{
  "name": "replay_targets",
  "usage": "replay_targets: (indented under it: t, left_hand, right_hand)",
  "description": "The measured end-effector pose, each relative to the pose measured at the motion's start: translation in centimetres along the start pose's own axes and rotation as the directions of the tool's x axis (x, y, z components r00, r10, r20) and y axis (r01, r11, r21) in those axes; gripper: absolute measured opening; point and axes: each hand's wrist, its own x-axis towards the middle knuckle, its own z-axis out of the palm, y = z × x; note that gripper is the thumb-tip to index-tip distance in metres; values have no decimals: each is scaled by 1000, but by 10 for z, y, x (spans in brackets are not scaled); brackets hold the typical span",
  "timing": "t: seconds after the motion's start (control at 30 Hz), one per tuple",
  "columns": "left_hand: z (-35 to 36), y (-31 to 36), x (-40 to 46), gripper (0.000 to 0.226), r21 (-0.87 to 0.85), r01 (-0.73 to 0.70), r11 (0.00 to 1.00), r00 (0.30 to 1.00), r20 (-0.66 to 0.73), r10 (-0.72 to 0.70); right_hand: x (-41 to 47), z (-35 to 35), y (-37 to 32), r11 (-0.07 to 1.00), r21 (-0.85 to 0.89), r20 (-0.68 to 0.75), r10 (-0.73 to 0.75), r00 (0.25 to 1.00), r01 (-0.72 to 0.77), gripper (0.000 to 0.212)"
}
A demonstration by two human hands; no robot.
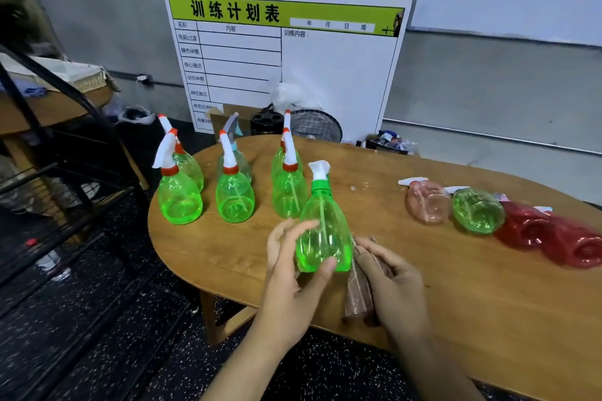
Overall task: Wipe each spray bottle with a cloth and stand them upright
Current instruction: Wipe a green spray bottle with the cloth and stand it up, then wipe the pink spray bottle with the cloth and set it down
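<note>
Bottle (324, 231) gripped in your left hand (290, 273), cloth (360, 290) in your right (395, 286); six stand at the table's (456, 303) left end, four lie rightward.

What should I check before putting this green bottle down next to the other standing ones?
1. Left hand holds the green spray bottle firmly: ok.
2. Bottle is upright, nozzle on top: ok.
3. Brown cloth is in the right hand, beside the bottle: ok.
4. Bottle is wiped all round: cannot tell.
5. Bare wooden table in front of the standing green bottles: ok.
6. Lying bottles on the right all done: not ok, four are on their sides.
</note>
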Motion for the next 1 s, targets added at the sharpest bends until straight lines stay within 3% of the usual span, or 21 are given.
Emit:
replay_targets:
  t: [0.1,0.2,0.4,0.77,1.0]
  left_hand:
    - [12,-19,14,94,1,50,999,997,61,-50]
    - [26,-35,29,107,-13,123,992,987,107,-121]
    - [53,-51,55,102,75,85,994,988,122,-93]
    - [93,-102,122,95,109,80,991,997,8,-81]
    - [116,-128,188,108,185,146,972,987,-100,-129]
  right_hand:
    - [20,-13,21,994,-100,-13,-35,999,33,21]
    - [39,-21,37,992,-121,-21,-23,1000,20,20]
    - [72,-33,52,987,-147,-39,-77,996,71,23]
    - [152,-32,86,906,-380,-41,-215,976,184,22]
    - [209,-28,93,899,-385,-9,-232,973,211,22]
